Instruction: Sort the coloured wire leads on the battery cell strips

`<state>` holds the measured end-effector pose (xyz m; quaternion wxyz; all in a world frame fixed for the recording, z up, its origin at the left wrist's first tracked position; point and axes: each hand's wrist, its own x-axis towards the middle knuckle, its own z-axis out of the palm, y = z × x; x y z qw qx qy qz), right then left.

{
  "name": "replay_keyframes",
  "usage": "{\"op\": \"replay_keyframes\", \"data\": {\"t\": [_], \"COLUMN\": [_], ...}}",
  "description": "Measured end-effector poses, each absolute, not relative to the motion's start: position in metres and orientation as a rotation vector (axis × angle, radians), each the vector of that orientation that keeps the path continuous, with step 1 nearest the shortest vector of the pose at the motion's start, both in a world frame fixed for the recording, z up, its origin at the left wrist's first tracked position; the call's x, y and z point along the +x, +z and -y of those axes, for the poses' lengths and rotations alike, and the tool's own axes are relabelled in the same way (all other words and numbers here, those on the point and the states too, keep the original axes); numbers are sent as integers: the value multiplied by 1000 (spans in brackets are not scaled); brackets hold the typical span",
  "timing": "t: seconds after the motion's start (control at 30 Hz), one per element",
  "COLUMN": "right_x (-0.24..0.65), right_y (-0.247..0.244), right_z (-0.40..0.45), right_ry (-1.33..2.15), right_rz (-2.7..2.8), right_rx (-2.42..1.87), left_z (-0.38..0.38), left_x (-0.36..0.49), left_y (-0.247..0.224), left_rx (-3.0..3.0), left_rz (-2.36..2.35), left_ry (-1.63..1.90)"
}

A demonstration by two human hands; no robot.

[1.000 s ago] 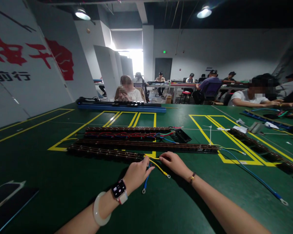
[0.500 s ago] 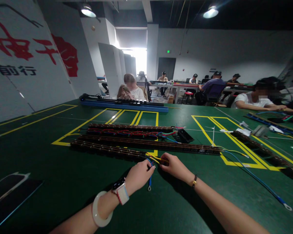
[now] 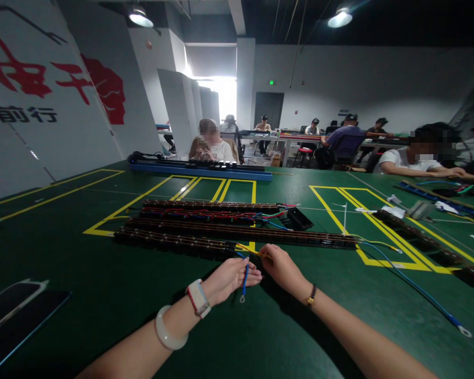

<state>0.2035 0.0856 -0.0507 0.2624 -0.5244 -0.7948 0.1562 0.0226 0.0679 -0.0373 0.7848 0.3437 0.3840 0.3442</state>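
Observation:
Several long dark strips lie across the green table, and the nearest strip [image 3: 174, 242] has wires coming out of its right end. My left hand [image 3: 231, 279] is turned partly palm-up, with a blue wire [image 3: 245, 281] pinched near the thumb; the wire's ring terminal hangs down over the table. To its right, my right hand [image 3: 278, 266] has its fingers closed on a yellow wire [image 3: 254, 252] from the same strip end. A longer strip [image 3: 300, 239] behind my hands has a yellow and a blue cable at its right end.
A black box-like part [image 3: 299, 219] lies behind the strips. Farther back is a blue rail [image 3: 221, 173]. Dark flat panels [image 3: 27, 321] are at the left. On the right are another strip [image 3: 422, 239] and a person's arm [image 3: 418, 171].
My left hand has rolled over toward palm-up, its fingers now stretched under the blue wire. The right hand has shifted slightly, still on the yellow wire.

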Motion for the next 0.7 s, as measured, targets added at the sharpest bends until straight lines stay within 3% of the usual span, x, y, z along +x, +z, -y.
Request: {"op": "replay_keyframes", "data": {"t": [0.17,0.37,0.57,0.7], "right_x": [197,180,163,163], "right_y": [-39,-32,-48,-30], "right_z": [-71,-49,-35,-30], "right_ry": [83,-344,-329,-183], "right_rz": [2388,2643,2595,2532], "right_rx": [-1592,-1504,-1393,-1442], "left_z": [-71,-69,-68,-69], "left_x": [25,29,33,32], "left_y": [-45,-48,-49,-52], "left_rx": [712,635,647,604], "left_rz": [-773,-677,-704,-747], "left_ry": [776,802,832,861]}}
